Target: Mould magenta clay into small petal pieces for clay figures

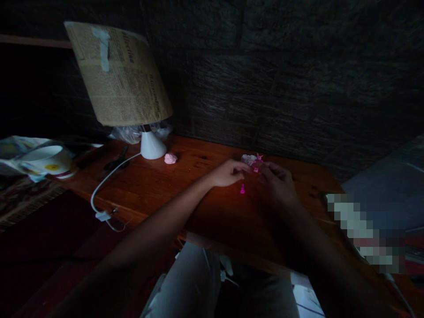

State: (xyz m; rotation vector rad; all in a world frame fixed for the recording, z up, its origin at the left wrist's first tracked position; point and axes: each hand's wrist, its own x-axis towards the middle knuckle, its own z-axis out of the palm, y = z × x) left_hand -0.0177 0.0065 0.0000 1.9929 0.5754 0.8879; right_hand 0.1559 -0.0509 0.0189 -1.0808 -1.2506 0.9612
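Over the far part of the wooden table (212, 207), my two hands meet around a small bright pink figure (258, 164) with pointed bits on top; its exact kind is too small to tell. My right hand (280, 180) is closed in a pinch on its right side. From the left, the fingertips of my left hand (228, 172) close on its lower edge, partly in shadow. Just behind lies a whitish crumpled lump (248, 159). A small magenta piece (242, 189) rests on the wood below my hands. Further left sits a pale pink lump (170, 158).
A white-based lamp (152, 145) with a newsprint shade stands at the left, its white cord (102, 187) running over the front edge. Dark scissors (116, 163) and a white bowl (48, 161) lie beyond it. A pixelated object (361, 234) is at the right; a dark wall rises behind.
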